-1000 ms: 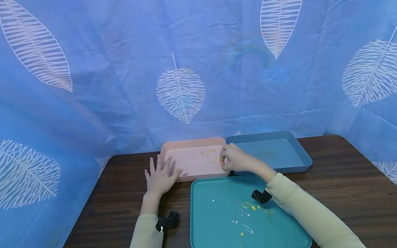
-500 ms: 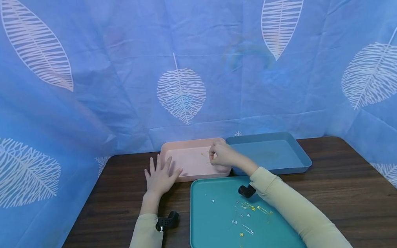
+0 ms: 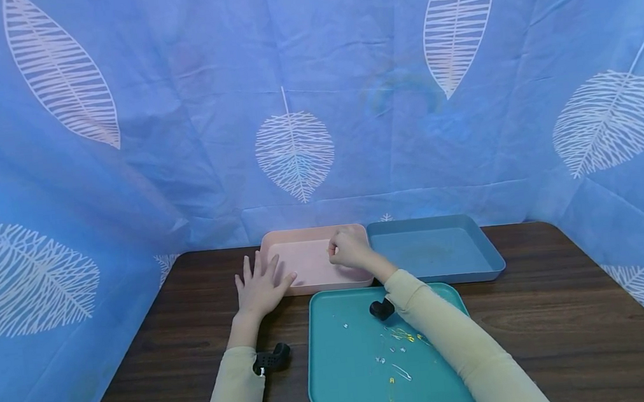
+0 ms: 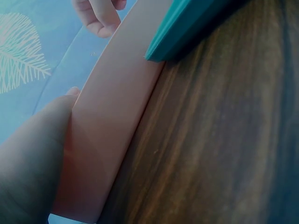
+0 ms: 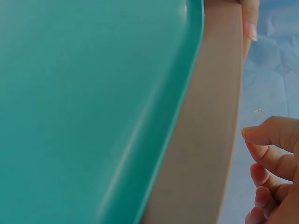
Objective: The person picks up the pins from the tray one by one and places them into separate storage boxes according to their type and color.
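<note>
My right hand (image 3: 349,248) is over the right half of the pink tray (image 3: 299,270). In the right wrist view, its thumb and index finger pinch a thin gold safety pin (image 5: 259,111). My left hand (image 3: 258,291) lies with spread fingers at the pink tray's left side, its thumb over the front rim, as the left wrist view also shows. Gold safety pins (image 3: 404,334) and silver safety pins (image 3: 402,372) lie scattered on the teal tray (image 3: 337,372) in front. The pins lying in the pink tray are hidden behind my right hand.
A blue tray (image 3: 435,248) adjoins the pink one on the right. All three trays stand on a dark wooden table (image 3: 567,307), against a blue leaf-patterned cloth (image 3: 350,128). My right forearm crosses the teal tray's right part.
My right hand has moved left across the pink tray, from its right edge toward the middle, covering the gold pins there. My left hand has stayed in place.
</note>
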The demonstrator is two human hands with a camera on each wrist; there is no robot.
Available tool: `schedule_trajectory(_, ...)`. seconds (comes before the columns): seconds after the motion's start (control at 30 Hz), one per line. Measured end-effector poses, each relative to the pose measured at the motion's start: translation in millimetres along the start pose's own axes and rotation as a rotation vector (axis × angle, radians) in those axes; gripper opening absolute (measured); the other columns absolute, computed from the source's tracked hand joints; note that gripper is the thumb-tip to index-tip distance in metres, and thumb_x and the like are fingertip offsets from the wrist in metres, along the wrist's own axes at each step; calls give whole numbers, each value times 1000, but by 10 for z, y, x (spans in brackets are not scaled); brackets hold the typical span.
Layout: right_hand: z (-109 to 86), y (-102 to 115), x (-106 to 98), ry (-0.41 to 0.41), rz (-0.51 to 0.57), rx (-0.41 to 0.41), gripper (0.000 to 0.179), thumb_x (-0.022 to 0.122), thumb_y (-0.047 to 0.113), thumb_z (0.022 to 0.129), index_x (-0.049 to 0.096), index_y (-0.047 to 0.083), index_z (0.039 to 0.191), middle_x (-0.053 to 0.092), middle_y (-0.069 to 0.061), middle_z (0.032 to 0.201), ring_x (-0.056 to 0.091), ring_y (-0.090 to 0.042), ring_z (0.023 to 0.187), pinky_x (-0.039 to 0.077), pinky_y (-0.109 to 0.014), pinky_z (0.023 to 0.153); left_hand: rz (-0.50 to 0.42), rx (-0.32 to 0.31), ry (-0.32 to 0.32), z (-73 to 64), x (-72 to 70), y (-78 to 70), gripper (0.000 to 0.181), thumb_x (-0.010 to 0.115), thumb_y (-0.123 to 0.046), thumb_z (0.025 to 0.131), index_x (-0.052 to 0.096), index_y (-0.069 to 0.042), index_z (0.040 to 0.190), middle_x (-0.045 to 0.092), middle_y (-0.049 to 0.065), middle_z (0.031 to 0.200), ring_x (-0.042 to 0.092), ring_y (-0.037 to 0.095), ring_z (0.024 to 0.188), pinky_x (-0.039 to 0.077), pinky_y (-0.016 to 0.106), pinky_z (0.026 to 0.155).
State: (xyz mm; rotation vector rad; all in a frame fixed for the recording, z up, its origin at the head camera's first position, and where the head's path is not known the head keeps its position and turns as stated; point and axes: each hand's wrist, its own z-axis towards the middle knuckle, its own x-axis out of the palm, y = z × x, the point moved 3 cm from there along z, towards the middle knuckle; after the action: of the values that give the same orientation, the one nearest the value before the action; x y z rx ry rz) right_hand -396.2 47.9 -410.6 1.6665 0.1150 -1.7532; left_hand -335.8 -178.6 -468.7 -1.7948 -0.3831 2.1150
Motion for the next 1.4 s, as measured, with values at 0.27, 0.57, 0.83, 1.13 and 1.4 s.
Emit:
schedule_trajectory(0.27,56,22,55,-7,-23,102,21,67,7,82,66,16,63,61,-2,94,51,-30,116,29,-51,116,-1,-7,3,7,-15,-7,83,45,-72,89,28,-25,155,6,17,165,-4,45,150,3,75,112)
schedule_trajectory(0.57,114,2,97,-26,-54,151,22,65,6,83,64,13,62,60,-5,97,51,-29,109,35,-47,110,2,-5,-10,17,-3,-9,82,45,-72,89,29,-26,155,8,17,165,-2,44,151,5,74,112)
schedule_trajectory(0.83,108,-10,97,-71,-45,136,25,63,2,82,62,10,59,61,-5,85,54,-28,106,32,-46,114,4,-5,-7,16,-6,-13,82,44,-73,89,28,-26,155,7,17,165,-3,44,151,6,74,112)
schedule_trajectory(1.13,30,-27,34,-112,-58,78,16,67,7,83,67,11,68,68,-8,96,56,-31,115,29,-51,116,11,3,-14,10,3,-6,84,43,-74,88,29,-25,155,8,18,164,0,46,150,7,75,111)
schedule_trajectory(1.4,-151,-37,-77,-159,-49,-11,20,71,9,83,65,13,65,67,-9,92,54,-36,119,27,-59,115,4,-1,-9,5,-7,8,82,45,-72,89,30,-26,154,8,16,165,-1,44,151,7,73,113)
